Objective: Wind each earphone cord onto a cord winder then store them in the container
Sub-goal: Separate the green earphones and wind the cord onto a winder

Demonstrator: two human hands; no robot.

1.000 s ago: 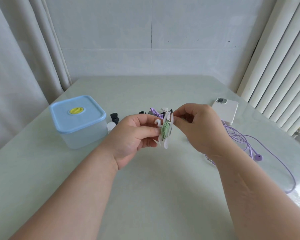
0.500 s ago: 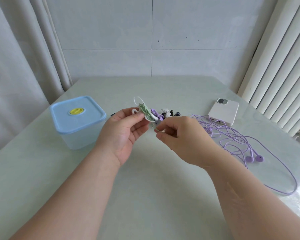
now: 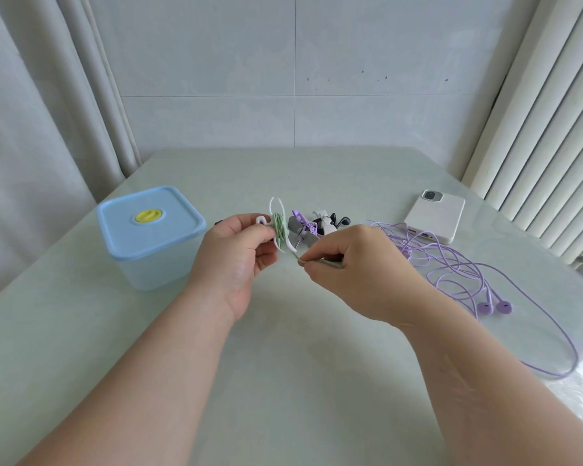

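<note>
Presently left fingers pinch winder, right fingers cord.

Head camera looks down, close over table.

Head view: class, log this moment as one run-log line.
left hand: holds white winder with green cord | right hand: pinches cord end | container: lid on | purple earphones: unwound

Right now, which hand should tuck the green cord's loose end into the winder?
Right. The right hand pinches the green cord's loose end close beside the white winder; the left hand grips that winder, so it probably should just steady it.
</note>
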